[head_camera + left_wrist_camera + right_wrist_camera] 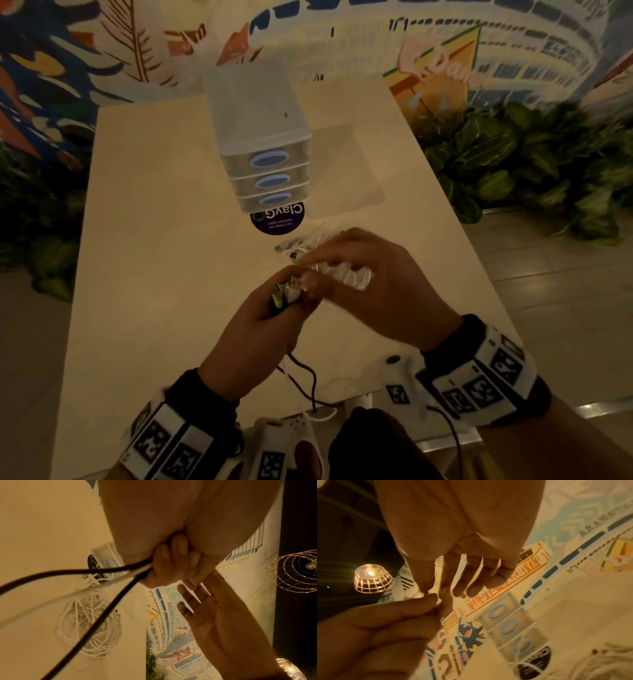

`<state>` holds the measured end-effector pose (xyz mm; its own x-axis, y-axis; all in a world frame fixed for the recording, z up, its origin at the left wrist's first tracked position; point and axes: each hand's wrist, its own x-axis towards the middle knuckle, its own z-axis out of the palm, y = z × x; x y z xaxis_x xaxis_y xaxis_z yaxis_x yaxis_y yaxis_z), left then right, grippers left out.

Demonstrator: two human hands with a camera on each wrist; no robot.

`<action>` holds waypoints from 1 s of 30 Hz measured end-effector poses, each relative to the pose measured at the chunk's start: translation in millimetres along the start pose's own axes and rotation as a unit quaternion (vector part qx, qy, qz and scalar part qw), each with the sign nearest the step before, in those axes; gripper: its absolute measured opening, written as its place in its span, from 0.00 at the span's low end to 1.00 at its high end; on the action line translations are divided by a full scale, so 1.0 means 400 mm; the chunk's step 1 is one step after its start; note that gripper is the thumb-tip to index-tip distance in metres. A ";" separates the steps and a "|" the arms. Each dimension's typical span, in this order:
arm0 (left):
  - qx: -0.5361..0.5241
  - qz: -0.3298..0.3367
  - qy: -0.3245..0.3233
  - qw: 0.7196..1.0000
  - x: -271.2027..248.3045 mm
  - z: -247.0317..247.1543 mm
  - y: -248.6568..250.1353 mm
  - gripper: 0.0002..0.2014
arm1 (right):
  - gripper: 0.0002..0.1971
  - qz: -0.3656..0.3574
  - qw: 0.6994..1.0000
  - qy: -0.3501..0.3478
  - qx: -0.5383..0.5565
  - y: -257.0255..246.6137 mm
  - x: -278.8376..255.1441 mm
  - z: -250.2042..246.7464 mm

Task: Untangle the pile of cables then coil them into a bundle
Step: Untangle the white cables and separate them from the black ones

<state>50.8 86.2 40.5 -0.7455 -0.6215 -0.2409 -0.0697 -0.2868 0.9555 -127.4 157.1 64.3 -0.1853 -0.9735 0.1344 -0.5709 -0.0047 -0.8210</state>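
Several cable ends [286, 294] being clenched in left hand [260, 322]; right hand [370, 284] hovering, fingers loose, grasping nothing. Risk: trailing black cables [96, 626] snagging white pile [91, 626], retangling.

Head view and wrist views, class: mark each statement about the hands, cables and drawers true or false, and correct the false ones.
1. The left hand grips several cable ends. True.
2. The white cable pile lies inside a drawer. False: it lies on the table.
3. The drawer unit has three drawers. True.
4. The black cable is coiled neatly. False: it hangs loose from the left hand.
5. The right hand rests flat on the table. False: it is raised at the left hand's fingertips.
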 end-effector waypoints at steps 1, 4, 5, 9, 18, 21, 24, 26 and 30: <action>-0.001 -0.005 0.005 1.000 0.006 -0.005 -0.004 0.08 | 0.11 0.032 0.999 0.007 -0.002 0.029 0.009 -0.009; -0.007 -0.015 0.029 0.999 0.019 -0.035 -0.013 0.11 | 0.08 0.181 0.983 0.001 -0.016 0.166 0.044 -0.020; -0.003 -0.013 0.043 0.999 0.022 -0.048 -0.016 0.12 | 0.08 0.218 0.975 -0.017 -0.035 0.217 0.055 -0.016; -0.005 -0.015 0.084 0.996 0.030 -0.091 -0.028 0.11 | 0.17 0.280 0.958 -0.056 -0.037 0.328 0.104 0.025; 0.060 -0.028 0.116 0.991 0.063 -0.108 -0.045 0.09 | 0.07 0.176 0.973 -0.100 -0.115 0.382 0.281 0.099; 0.114 -0.027 0.117 0.986 0.080 -0.117 -0.065 0.10 | 0.09 0.144 0.978 -0.096 -0.114 0.376 0.299 0.075; 0.182 -0.040 0.137 0.973 0.099 -0.127 -0.087 0.10 | 0.07 0.112 0.981 -0.116 -0.109 0.357 0.290 0.043; 0.216 -0.045 0.150 0.964 0.113 -0.130 -0.101 0.12 | 0.05 0.098 0.978 -0.141 -0.122 0.351 0.270 0.024; 0.270 -0.083 0.176 0.943 0.153 -0.136 -0.132 0.14 | 0.06 0.073 0.972 -0.168 -0.145 0.350 0.213 0.000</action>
<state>45.0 23.6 -33.9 -0.4347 -0.8318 -0.3450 -0.5647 -0.0466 0.8240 -223.0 73.6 -39.3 -0.0366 -0.9789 -0.2010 -0.7688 0.1561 -0.6201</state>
